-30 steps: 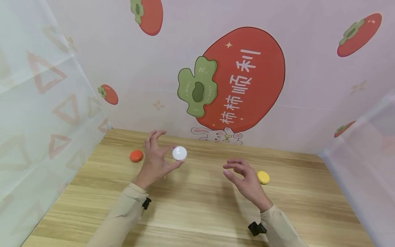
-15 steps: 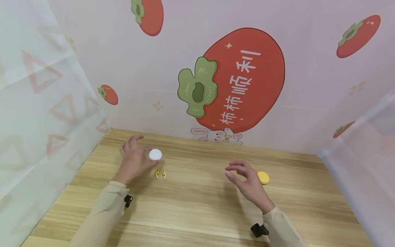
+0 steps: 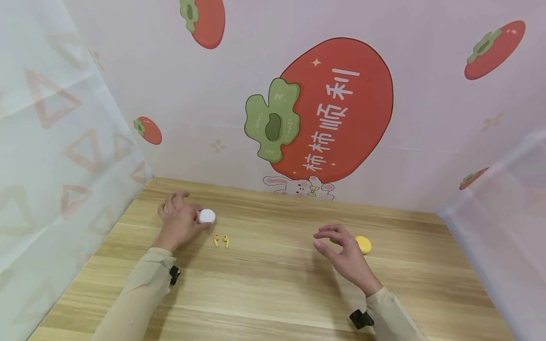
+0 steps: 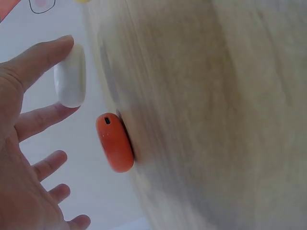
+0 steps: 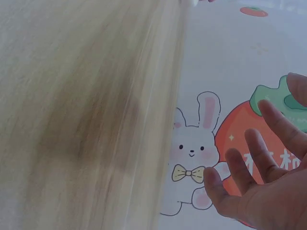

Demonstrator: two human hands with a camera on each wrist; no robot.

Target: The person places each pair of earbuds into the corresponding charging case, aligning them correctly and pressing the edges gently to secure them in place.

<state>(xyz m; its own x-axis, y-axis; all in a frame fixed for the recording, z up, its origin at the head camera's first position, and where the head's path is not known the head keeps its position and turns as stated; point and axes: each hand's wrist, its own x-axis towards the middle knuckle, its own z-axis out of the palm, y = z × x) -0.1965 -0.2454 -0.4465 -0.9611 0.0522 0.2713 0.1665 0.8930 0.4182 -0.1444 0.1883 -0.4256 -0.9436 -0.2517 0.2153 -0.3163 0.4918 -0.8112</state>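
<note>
My left hand (image 3: 177, 222) pinches a white round earbud case (image 3: 207, 216) between thumb and index finger at the table's left. In the left wrist view the white case (image 4: 71, 76) is held a little above the wood, its other fingers spread. An orange earbud case (image 4: 115, 143) with a small charging port lies on the table beside it, mostly covered by the hand in the head view. Two yellow earbuds (image 3: 221, 241) lie just in front of the white case. My right hand (image 3: 345, 253) hovers with loosely bent fingers, holding nothing, next to a yellow round case (image 3: 364, 245).
The wooden table (image 3: 273, 284) meets a printed back cloth (image 3: 183, 156) showing persimmons and a rabbit. Cloth walls (image 3: 51, 156) enclose the left and right sides.
My left hand has carried the white case left and down, from mid-left to beside the orange case. The yellow earbuds have come fully into view. The right hand has barely shifted.
</note>
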